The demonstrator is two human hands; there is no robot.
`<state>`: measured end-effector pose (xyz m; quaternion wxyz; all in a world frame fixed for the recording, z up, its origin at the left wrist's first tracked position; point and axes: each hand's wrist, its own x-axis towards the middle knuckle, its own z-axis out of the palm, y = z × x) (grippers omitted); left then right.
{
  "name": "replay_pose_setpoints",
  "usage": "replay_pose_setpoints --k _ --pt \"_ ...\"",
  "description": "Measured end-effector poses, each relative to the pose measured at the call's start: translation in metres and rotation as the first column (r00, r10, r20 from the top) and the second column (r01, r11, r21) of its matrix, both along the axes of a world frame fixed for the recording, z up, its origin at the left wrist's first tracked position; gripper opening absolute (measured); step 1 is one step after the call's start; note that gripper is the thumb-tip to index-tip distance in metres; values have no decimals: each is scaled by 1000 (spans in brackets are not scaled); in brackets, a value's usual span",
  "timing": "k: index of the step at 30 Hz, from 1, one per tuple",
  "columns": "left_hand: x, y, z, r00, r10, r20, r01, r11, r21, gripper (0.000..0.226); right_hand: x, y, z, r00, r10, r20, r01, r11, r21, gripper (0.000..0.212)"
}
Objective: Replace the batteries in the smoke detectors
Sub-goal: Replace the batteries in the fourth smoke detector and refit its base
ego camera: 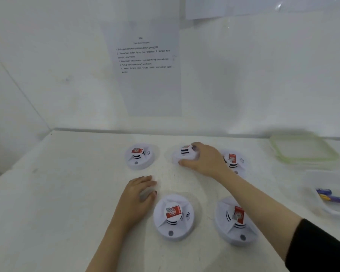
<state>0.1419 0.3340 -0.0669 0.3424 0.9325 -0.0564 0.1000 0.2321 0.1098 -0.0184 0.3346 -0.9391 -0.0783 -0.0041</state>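
Note:
Several round white smoke detectors with red labels lie on the white table (67, 193). My right hand (202, 160) reaches across and grips the back middle detector (182, 154), its fingers curled over the right side. Other detectors sit at back left (139, 156), at back right (233, 160) partly behind my wrist, at front middle (173, 216) and at front right (235, 220) under my forearm. My left hand (140, 190) rests flat on the table beside the front middle detector, holding nothing.
At the right edge, a clear plastic tray (326, 211) holds blue and yellow batteries (331, 196). A green-rimmed container lid (302, 149) lies at the back right. An instruction sheet (145, 61) hangs on the white wall behind the table.

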Motion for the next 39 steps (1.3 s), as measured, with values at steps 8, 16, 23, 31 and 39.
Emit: replay_pose_setpoints --k 8,16,23,31,39 --pt "-13 -23 48 997 -80 -7 75 952 -296 79 -61 -4 42 815 299 -496 249 592 767 48" --pt "-50 -65 74 957 -270 109 291 854 -432 103 -126 -25 39 700 519 -491 329 375 867 69" --pt "-80 -83 69 922 -383 60 370 824 -429 96 -172 -47 36 871 219 -439 281 511 812 57" --pt "-101 -91 62 936 -347 65 331 796 -507 77 -203 -65 36 982 12 -191 136 656 743 27" --pt "-108 -94 60 870 -494 -1 441 777 -450 100 -220 -67 42 971 118 -208 59 725 686 30"
